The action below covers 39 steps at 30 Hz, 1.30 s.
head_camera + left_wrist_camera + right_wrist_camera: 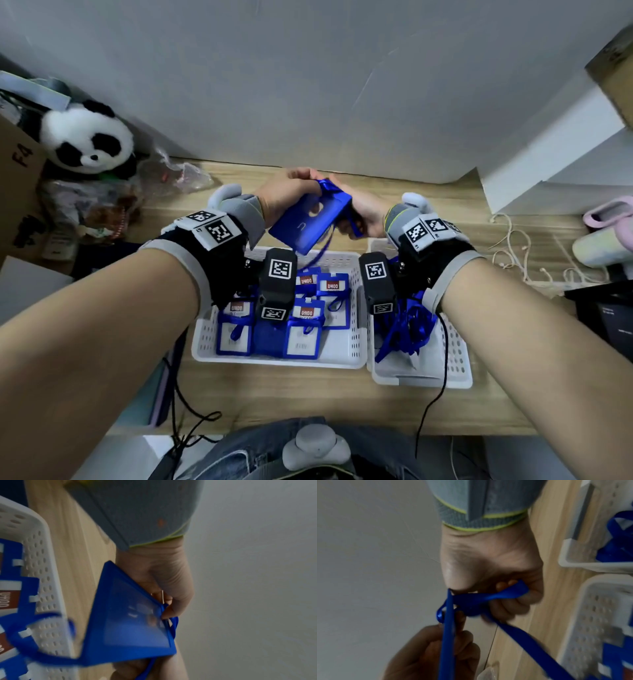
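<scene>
A blue badge holder (310,219) is held in the air above the white baskets, tilted, its back towards me. My left hand (291,195) pinches its top edge; in the left wrist view the fingers (171,609) grip the holder (133,626) at its slot. My right hand (363,212) curls round the blue lanyard strap (489,596), which is looped through the holder's top and trails down towards the basket. The strap (322,246) hangs below the holder.
A white perforated basket (205,339) holds several blue badge holders with cards. A second white basket (455,363) at the right holds tangled blue lanyards. A panda toy (89,137) and clutter lie at the left, cords (513,246) and a pink item (609,212) at the right on the wooden desk (308,394).
</scene>
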Each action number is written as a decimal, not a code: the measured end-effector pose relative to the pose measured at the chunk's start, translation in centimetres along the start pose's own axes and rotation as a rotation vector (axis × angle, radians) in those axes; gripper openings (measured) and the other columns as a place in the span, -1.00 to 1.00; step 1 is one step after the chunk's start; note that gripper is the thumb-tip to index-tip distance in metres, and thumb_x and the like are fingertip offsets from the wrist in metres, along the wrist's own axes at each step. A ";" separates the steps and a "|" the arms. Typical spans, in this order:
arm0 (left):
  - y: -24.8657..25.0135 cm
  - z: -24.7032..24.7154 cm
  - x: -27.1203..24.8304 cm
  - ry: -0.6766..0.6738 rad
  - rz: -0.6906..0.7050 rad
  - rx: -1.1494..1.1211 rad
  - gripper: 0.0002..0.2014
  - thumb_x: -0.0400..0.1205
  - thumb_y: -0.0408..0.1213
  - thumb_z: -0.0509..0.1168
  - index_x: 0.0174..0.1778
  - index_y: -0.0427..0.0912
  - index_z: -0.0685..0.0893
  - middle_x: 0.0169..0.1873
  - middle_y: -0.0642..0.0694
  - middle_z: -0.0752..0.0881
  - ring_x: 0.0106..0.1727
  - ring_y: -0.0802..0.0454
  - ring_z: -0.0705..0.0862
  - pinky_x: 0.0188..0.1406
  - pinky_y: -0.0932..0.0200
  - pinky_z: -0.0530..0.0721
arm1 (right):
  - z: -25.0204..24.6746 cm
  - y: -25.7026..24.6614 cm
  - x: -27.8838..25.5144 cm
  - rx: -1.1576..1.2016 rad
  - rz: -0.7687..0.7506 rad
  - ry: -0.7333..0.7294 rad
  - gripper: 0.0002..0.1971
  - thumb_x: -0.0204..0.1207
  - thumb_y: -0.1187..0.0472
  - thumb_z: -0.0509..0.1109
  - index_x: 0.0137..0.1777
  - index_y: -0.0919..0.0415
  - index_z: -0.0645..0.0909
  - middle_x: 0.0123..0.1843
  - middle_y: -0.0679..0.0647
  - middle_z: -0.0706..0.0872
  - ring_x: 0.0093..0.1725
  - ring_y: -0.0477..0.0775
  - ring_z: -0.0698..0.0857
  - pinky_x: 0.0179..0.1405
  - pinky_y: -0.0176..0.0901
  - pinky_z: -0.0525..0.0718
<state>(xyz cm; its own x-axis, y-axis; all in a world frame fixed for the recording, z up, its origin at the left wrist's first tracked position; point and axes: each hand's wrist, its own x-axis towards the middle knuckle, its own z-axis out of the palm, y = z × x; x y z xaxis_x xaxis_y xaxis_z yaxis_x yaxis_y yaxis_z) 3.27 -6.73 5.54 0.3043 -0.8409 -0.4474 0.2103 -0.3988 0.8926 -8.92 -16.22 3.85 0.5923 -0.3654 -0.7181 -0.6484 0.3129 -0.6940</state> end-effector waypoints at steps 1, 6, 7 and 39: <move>-0.1 0.0 0.2 0.036 0.006 -0.029 -0.76 0.55 -0.58 0.20 -0.31 -0.16 0.59 -0.40 -0.16 0.63 -0.53 0.06 0.58 -0.41 0.27 0.60 | -0.6 -0.3 0.1 0.031 -0.050 0.121 -0.45 0.48 -0.42 0.12 -0.41 0.07 0.36 -0.68 -0.08 0.35 -0.68 -0.10 0.26 -0.67 -0.45 0.20; -1.1 0.3 0.9 0.208 -0.036 -0.072 -0.76 0.60 -0.56 0.18 0.05 -0.15 0.60 -0.43 -0.09 0.69 -0.64 0.12 0.61 -0.52 0.32 0.63 | -3.9 -2.4 -0.1 0.404 -0.326 0.541 -0.61 0.54 -0.15 0.31 -0.35 0.08 0.37 -0.57 -0.06 0.32 -0.63 -0.07 0.26 -0.62 -0.31 0.28; -1.4 0.5 1.2 0.243 -0.063 -0.078 -0.72 0.61 -0.54 0.19 0.14 -0.14 0.58 -0.37 -0.12 0.68 -0.63 0.12 0.63 -0.50 0.29 0.65 | -4.5 -2.4 0.0 0.431 -0.329 0.578 -0.62 0.55 -0.14 0.31 -0.35 0.09 0.40 -0.54 -0.03 0.32 -0.61 -0.06 0.28 -0.60 -0.29 0.32; -7.5 7.0 2.5 0.137 -0.331 0.038 -0.61 0.56 -0.33 0.40 0.32 -0.23 0.56 0.20 -0.24 0.69 0.16 -0.19 0.69 0.21 -0.18 0.65 | -9.5 10.4 -1.1 0.011 0.216 0.062 -0.75 0.62 0.08 0.28 -0.19 0.21 0.62 -0.35 0.03 0.66 -0.51 -0.15 0.61 -0.57 -0.43 0.55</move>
<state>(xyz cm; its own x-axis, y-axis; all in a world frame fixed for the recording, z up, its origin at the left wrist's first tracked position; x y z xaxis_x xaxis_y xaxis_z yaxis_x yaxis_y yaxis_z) -4.06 -8.42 -1.94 0.3477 -0.6082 -0.7136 0.2845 -0.6567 0.6984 -20.92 -20.88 -2.09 0.4095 -0.3420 -0.8458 -0.7514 0.3993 -0.5253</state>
